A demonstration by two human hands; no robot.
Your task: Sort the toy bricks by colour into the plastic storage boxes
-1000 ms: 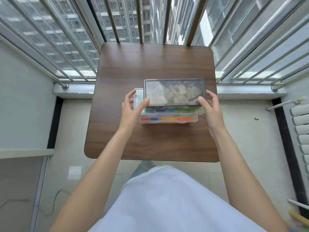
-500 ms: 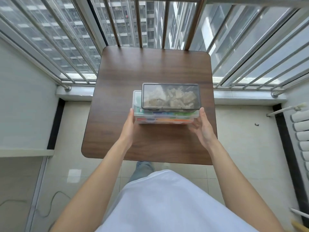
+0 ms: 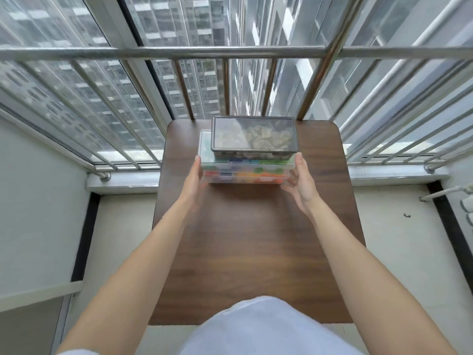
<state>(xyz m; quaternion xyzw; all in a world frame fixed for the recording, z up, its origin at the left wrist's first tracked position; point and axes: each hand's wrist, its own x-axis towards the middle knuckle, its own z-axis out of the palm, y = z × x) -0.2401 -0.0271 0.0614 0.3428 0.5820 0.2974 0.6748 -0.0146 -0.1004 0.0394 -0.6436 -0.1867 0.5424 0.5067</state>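
Bricks inside the clear box [image 3: 245, 172] are smearing into colour blobs, can't count em or tell shapes. Dark-lidded box [image 3: 253, 135] on top is covering most of the clear lid, its contents looking like pale lumps thru glare. Left hand [image 3: 195, 175] & right hand [image 3: 300, 180] fingers are wrapping out of sight behind the box ends.

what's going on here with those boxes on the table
A person stands at a small wooden table by a window with metal bars. A stack of plastic storage boxes sits at the far end: a dark-framed box with pale pieces inside rests on clear boxes holding coloured toy bricks. The left hand and right hand press flat against the stack's two ends. All lids look closed, so no sorting shows yet.
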